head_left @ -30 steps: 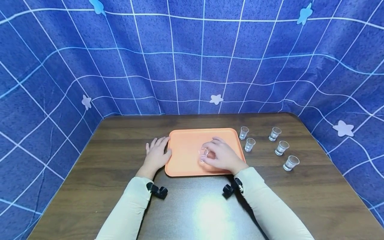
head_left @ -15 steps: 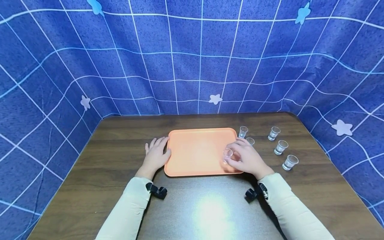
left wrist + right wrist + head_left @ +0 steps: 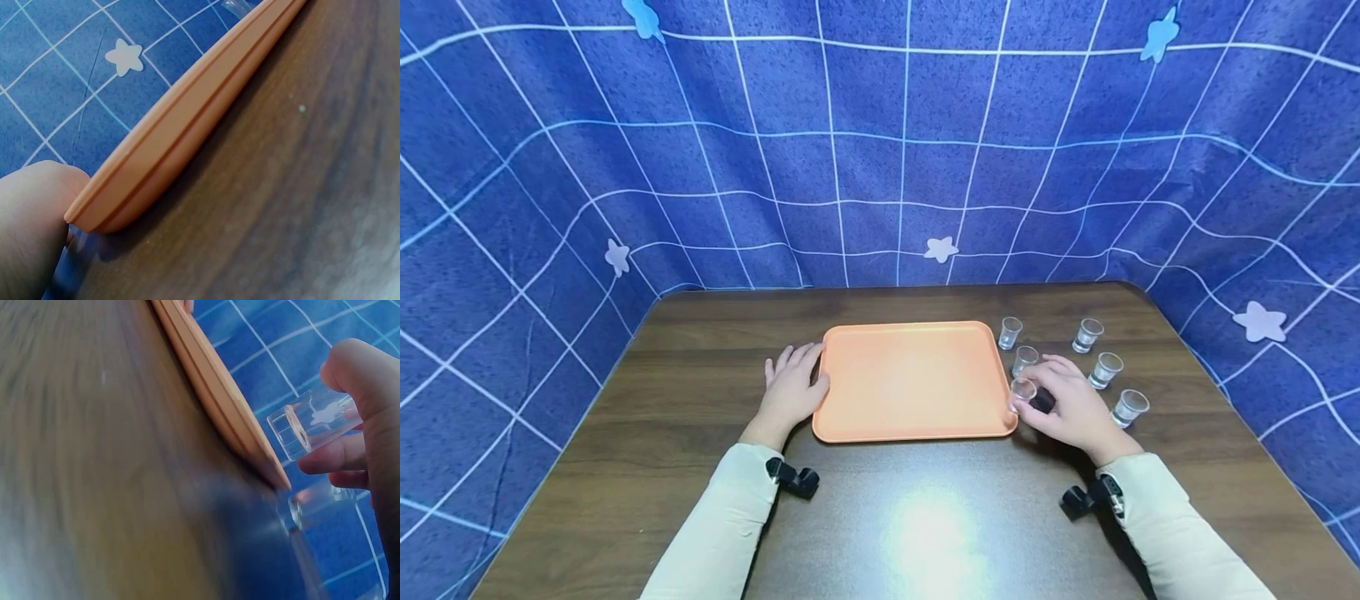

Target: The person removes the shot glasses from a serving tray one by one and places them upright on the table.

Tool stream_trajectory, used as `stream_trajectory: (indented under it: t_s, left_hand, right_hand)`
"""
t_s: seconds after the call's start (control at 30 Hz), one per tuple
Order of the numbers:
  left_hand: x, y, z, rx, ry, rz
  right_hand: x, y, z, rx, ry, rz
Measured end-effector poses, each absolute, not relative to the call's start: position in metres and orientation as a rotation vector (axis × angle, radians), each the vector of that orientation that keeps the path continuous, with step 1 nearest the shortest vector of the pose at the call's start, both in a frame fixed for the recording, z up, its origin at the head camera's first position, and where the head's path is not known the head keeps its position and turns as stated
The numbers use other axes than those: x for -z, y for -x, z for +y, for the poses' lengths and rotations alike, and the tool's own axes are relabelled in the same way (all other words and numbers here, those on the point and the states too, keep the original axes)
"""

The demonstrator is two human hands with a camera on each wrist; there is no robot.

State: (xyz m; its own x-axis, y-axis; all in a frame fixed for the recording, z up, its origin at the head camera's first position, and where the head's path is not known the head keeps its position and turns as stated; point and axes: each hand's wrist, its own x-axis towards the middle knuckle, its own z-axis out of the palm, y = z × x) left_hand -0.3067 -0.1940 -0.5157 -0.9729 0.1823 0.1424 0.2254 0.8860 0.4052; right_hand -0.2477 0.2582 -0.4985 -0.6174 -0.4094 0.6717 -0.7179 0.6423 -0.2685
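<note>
An orange rectangular tray (image 3: 910,383) lies on the table. My left hand (image 3: 788,387) rests along its left edge with the fingers extended; in the left wrist view the thumb (image 3: 40,212) touches a tray corner. My right hand (image 3: 1071,408) pinches a small clear shot glass (image 3: 1023,390) between thumb and fingers, by the tray's right edge near the front corner. The right wrist view shows this shot glass (image 3: 315,422) held up off the table, its thick base toward the camera. Just behind it stands another shot glass (image 3: 1025,358), partly covered by the held one.
One more shot glass (image 3: 1009,332) stands by the tray's back right corner. Farther right, three others form a slanting row: a back glass (image 3: 1087,335), a middle glass (image 3: 1105,370) and a front glass (image 3: 1129,408), close to the right hand. A blue curtain (image 3: 865,167) hangs behind the table.
My right hand has carried the shot glass rightward, from over the middle of the tray to its right edge. The left hand and the tray have stayed in place.
</note>
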Motion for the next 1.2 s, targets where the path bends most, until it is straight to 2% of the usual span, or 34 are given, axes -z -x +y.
stream_trajectory:
  t_s: [0.63, 1.2]
  left_hand:
    - [0.519, 0.308, -0.194, 0.63, 0.326, -2.94]
    - [0.519, 0.307, -0.195, 0.627, 0.321, -2.943]
  right_hand:
    - [0.51, 0.24, 0.286, -0.557, -0.683, -2.42]
    - [0.515, 0.236, 0.292, -0.555, -0.802, -2.416]
